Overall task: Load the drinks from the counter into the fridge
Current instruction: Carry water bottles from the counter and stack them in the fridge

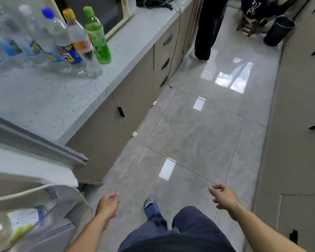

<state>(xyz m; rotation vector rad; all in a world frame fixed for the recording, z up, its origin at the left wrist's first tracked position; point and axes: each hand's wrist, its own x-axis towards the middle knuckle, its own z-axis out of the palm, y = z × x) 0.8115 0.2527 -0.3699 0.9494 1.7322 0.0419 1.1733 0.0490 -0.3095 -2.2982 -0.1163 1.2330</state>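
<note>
Several drink bottles stand in a row on the grey speckled counter [62,99] at the upper left: a green bottle [97,36], an orange-capped bottle [79,38], a blue-capped bottle [62,39] and blurred clear ones farther left. The fridge [31,155] is at the lower left with its door shelf [49,202] holding a bottle [0,231] with a green label. My left hand [107,206] hangs low beside the fridge door, fingers curled, holding nothing. My right hand [224,196] hangs over the floor, fingers loosely curled, also holding nothing.
Beige cabinets run under the counter, a microwave [105,13] stands behind the bottles. Another person's legs [207,28] stand in the aisle ahead. A black bin [278,30] and a wooden stool [247,26] sit at the far right. Glossy tiled floor lies between the cabinet rows.
</note>
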